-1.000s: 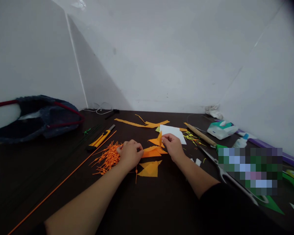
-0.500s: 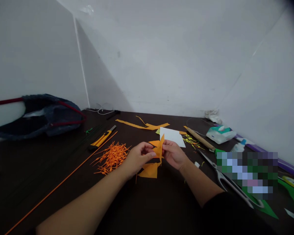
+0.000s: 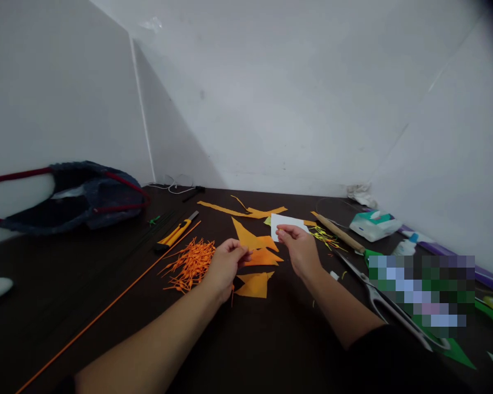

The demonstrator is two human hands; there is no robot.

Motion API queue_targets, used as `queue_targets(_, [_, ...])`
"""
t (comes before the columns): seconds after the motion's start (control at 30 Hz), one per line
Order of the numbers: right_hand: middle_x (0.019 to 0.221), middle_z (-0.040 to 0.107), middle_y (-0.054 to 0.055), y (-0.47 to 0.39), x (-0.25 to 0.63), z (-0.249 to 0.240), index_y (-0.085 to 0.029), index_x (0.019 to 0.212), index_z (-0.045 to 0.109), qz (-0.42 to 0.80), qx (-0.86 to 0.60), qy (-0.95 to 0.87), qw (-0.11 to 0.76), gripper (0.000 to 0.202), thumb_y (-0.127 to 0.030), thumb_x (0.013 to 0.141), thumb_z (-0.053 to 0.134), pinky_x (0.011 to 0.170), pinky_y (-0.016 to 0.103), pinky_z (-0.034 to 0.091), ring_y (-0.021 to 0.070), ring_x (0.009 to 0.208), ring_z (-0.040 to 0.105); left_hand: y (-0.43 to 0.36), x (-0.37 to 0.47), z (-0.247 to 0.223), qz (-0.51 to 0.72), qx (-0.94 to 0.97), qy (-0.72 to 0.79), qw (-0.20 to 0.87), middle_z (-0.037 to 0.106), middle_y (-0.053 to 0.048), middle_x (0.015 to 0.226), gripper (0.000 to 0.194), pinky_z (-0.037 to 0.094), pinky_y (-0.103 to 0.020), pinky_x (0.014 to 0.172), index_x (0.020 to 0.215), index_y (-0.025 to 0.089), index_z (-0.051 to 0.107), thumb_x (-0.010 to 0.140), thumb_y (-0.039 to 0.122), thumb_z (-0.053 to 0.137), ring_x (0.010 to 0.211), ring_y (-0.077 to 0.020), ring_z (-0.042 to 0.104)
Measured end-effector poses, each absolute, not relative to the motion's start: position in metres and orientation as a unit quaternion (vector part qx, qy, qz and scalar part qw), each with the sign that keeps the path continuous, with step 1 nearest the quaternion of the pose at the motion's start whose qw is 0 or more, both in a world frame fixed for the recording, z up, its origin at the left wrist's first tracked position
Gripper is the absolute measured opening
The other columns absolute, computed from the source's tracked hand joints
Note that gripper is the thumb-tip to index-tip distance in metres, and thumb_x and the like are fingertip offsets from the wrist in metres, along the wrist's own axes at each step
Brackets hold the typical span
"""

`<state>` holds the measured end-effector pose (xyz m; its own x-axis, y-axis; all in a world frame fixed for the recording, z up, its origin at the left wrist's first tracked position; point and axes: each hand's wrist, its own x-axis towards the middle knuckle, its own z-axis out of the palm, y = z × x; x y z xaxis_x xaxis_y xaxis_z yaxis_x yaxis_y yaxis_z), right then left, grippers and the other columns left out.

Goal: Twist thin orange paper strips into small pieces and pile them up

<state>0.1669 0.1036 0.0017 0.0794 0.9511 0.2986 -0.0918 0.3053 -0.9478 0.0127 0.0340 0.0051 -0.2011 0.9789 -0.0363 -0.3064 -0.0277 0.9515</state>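
Note:
My left hand [image 3: 227, 268] is closed, thumb and fingers pinching a pointed piece of yellow-orange crepe paper [image 3: 246, 236] that stands up from the fingertips. Beneath and in front of it lie other cut orange paper pieces [image 3: 258, 286]. My right hand [image 3: 302, 249] is apart from the paper, its thumb and fingers drawn together in front of a white sheet [image 3: 287, 220]. Whatever its fingertips hold, if anything, is too small to make out. Just left of my left hand is a heap of small orange twisted buds [image 3: 193, 260] with thin stems.
A yellow utility knife [image 3: 176, 235] and a long orange stick [image 3: 107, 309] lie to the left. Orange paper strips [image 3: 222, 209] lie at the back. On the right are large scissors [image 3: 378, 301], a wooden rod [image 3: 339, 232], a tissue pack [image 3: 373, 225] and a small bottle [image 3: 406, 245].
My right hand has let go of the orange paper and moved right. The paper, held in my left hand, now tilts up to the left. The view has shifted slightly.

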Motion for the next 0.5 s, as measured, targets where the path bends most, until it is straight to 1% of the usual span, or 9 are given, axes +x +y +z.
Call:
queue_targets(0.1, [0.063,0.06,0.001,0.093,0.164,0.01,-0.017,0.074,0.062,0.356,-0.422,-0.582,0.598,0.017,-0.033,0.07,0.057,0.059,0.028,0.042,0.0146,0.06,0.053,0.031,0.012,0.008,0.638,0.333,0.449,0.53,0.063,-0.003,0.066,0.017,0.04,-0.024,0.061,0.062,0.017,0.047,0.064,0.025,0.062,0.061,-0.0126,0.058])
queue_targets(0.2, [0.05,0.047,-0.003,0.079,0.159,0.016,-0.018,0.06,0.054,0.291,-0.455,-0.609,0.582,0.025,-0.037,0.075,0.05,0.05,0.025,0.034,0.0123,0.051,0.044,0.03,0.011,0.009,0.657,0.305,0.437,0.533,0.064,-0.004,0.069,0.02,0.041,-0.025,0.064,0.062,0.017,0.044,0.064,0.025,0.062,0.065,-0.0137,0.059])
queue_targets(0.27, [0.046,0.039,-0.005,0.07,0.154,0.016,-0.018,0.051,0.046,0.294,-0.452,-0.618,0.572,0.033,-0.038,0.077,0.047,0.047,0.024,0.031,0.0111,0.047,0.038,0.03,0.01,0.007,0.673,0.295,0.435,0.52,0.063,-0.002,0.067,0.02,0.04,-0.025,0.063,0.061,0.016,0.044,0.064,0.025,0.063,0.065,-0.0132,0.058])
queue_targets(0.3, [0.046,0.038,-0.005,0.066,0.151,0.016,-0.018,0.05,0.044,0.31,-0.438,-0.63,0.562,0.035,-0.039,0.078,0.046,0.047,0.024,0.031,0.0108,0.047,0.038,0.03,0.01,0.006,0.68,0.293,0.435,0.512,0.062,-0.001,0.066,0.02,0.04,-0.024,0.063,0.061,0.016,0.045,0.064,0.025,0.063,0.065,-0.0126,0.057])
queue_targets(0.33, [0.047,0.039,-0.005,0.062,0.147,0.015,-0.018,0.05,0.044,0.333,-0.416,-0.647,0.546,0.034,-0.038,0.078,0.046,0.048,0.024,0.032,0.0107,0.048,0.039,0.03,0.011,0.005,0.686,0.296,0.433,0.505,0.06,0.0,0.065,0.019,0.039,-0.023,0.062,0.061,0.016,0.046,0.064,0.025,0.063,0.064,-0.0119,0.056])
queue_targets(0.4, [0.055,0.049,-0.003,0.056,0.14,0.012,-0.018,0.058,0.052,0.381,-0.355,-0.684,0.511,0.025,-0.034,0.077,0.05,0.053,0.024,0.038,0.0117,0.054,0.046,0.03,0.012,0.002,0.69,0.312,0.427,0.493,0.057,0.001,0.062,0.018,0.038,-0.021,0.059,0.062,0.016,0.048,0.066,0.026,0.062,0.062,-0.0102,0.053])
queue_targets(0.5, [0.074,0.06,0.001,0.051,0.13,0.006,-0.02,0.072,0.062,0.41,-0.288,-0.704,0.504,0.009,-0.025,0.074,0.055,0.067,0.03,0.045,0.0152,0.072,0.055,0.03,0.015,-0.001,0.691,0.342,0.409,0.488,0.053,0.004,0.06,0.016,0.036,-0.02,0.056,0.062,0.016,0.051,0.067,0.026,0.063,0.057,-0.0081,0.048])
